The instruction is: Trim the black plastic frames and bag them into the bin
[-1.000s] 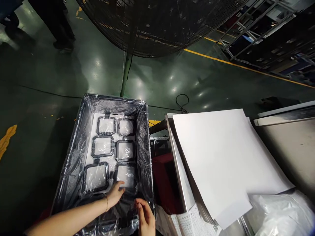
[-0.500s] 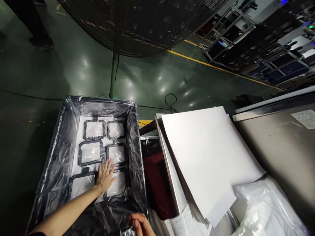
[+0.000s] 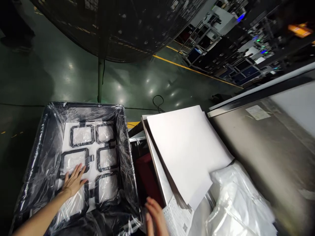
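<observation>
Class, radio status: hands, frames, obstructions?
Left hand spread over black frames; right hand open beside bin. Six frames inside. Left hand partly covers two; clear film lines bin.

Left hand [image 3: 73,184] splayed, facing down, right hand [image 3: 157,217] apart, loosely curled

Black frame [image 3: 75,151] pt. hidden by L hand [image 3: 72,184], R hand [image 3: 157,214] cut at btm — label [image 3: 258,112] txt illegible

The frames [image 3: 98,160] are black, the paper sheets [image 3: 180,147] white, the floor [image 3: 133,78] green (with yellow lines [image 3: 182,66]).
</observation>
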